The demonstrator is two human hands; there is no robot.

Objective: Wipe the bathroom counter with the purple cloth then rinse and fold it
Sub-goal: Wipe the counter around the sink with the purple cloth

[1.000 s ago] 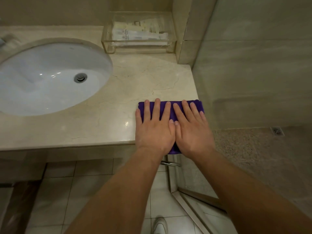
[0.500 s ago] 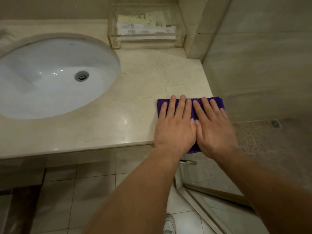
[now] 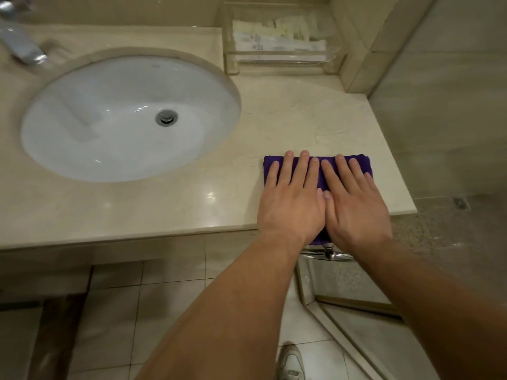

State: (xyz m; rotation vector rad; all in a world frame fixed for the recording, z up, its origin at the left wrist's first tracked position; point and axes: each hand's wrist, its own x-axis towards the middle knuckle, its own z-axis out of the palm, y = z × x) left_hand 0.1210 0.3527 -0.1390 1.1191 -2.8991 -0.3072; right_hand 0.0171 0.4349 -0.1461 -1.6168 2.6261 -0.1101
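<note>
The folded purple cloth (image 3: 361, 163) lies flat on the beige marble counter (image 3: 170, 207), near its front right corner. My left hand (image 3: 290, 198) and my right hand (image 3: 354, 201) lie side by side on top of it, palms down, fingers straight and pressing it flat. The hands cover most of the cloth; only its far edge, its left side and a small piece at the counter's front edge show.
A white oval sink (image 3: 44, 133) with a metal drain (image 3: 166, 117) is set in the counter to the left. A chrome faucet (image 3: 20, 48) stands at the back left. A clear tray (image 3: 233, 67) of toiletry packets sits at the back right. A glass shower wall (image 3: 444, 105) borders the counter's right end.
Both hands stay flat on the cloth in the same spot on the counter. The camera view has shifted, bringing the sink, faucet and tray further into the frame.
</note>
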